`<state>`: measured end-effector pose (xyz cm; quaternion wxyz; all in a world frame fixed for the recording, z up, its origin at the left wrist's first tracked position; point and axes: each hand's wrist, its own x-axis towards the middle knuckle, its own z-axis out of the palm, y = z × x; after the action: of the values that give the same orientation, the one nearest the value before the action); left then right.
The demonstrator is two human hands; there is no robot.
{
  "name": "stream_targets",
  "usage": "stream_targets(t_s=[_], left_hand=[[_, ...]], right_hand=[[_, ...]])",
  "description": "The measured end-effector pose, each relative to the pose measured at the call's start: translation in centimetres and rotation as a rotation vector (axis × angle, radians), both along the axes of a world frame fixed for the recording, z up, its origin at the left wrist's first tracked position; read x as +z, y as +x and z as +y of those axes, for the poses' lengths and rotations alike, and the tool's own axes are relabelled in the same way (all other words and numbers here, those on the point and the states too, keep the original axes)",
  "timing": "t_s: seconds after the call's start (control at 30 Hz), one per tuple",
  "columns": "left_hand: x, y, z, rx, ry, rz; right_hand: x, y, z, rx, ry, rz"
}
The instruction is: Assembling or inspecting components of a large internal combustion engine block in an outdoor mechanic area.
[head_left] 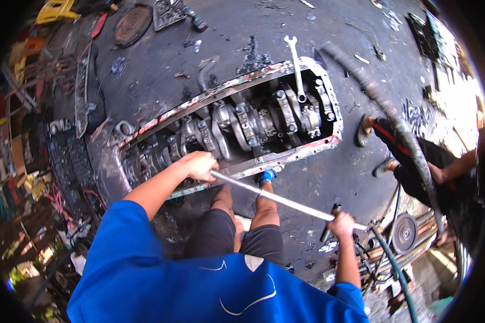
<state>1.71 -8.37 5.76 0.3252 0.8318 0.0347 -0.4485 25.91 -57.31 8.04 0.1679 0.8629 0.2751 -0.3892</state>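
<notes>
An engine block (pixel 334 129) lies open in front of me, its crankshaft (pixel 226 126) and bolted bearing caps exposed. My left hand (pixel 198 166) is closed on the left end of a long silver bar (pixel 280 199) at the block's near edge; what that end meets is hidden under the hand. My right hand (pixel 341 225) grips the bar near its other end, low to the right, beside a short dark tool (pixel 325 232). A combination wrench (pixel 295 64) stands leaning at the block's far right, inside the rim.
At right a co-worker (pixel 425 161) in dark trousers holds a long dark hose (pixel 380 91). A round metal plate (pixel 404 232), pipes and a green hose (pixel 393 264) lie at lower right. A rusty disc (pixel 129 24) and yellow crate (pixel 56 11) are at upper left, among scrap.
</notes>
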Motion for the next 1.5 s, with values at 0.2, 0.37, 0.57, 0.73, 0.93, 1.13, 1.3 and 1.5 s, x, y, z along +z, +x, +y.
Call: stream_targets(t_s=[0.2,0.37,0.57,0.73,0.93,1.13,1.3,1.5], left_hand=[[3.1,-4.9,-0.3,0.06,-0.032,-0.111],[5.9,-8.8,-0.2,-0.097,-0.002,0.006],[3.0,-13.1,3.9,-0.273,0.038,0.072],[0.4,-13.3,5.5,-0.447,-0.056,0.027],[-1.0,-13.1,5.7,-0.539,-0.142,-0.026],[-1.1,-14.3,5.9,-0.409,-0.099,-0.046],[-0.2,-13.5,5.4,-0.339,-0.046,0.021],[-0.4,-13.3,5.3,-0.329,-0.045,-0.038]], right_hand=[[5.0,0.4,3.5,0.022,-0.031,0.131],[4.3,-12.6,-1.7,-0.137,-0.193,0.314],[1.5,-24.5,0.0,-0.3,-0.103,0.435],[0.5,-32.5,-0.3,-0.464,-0.111,0.437],[2.8,-39.0,-2.1,-0.528,-0.186,0.42],[1.4,-32.0,-1.1,-0.417,-0.126,0.45],[2.1,-30.5,0.7,-0.337,-0.23,0.535],[-0.1,-30.2,-3.5,-0.244,-0.291,0.57]])
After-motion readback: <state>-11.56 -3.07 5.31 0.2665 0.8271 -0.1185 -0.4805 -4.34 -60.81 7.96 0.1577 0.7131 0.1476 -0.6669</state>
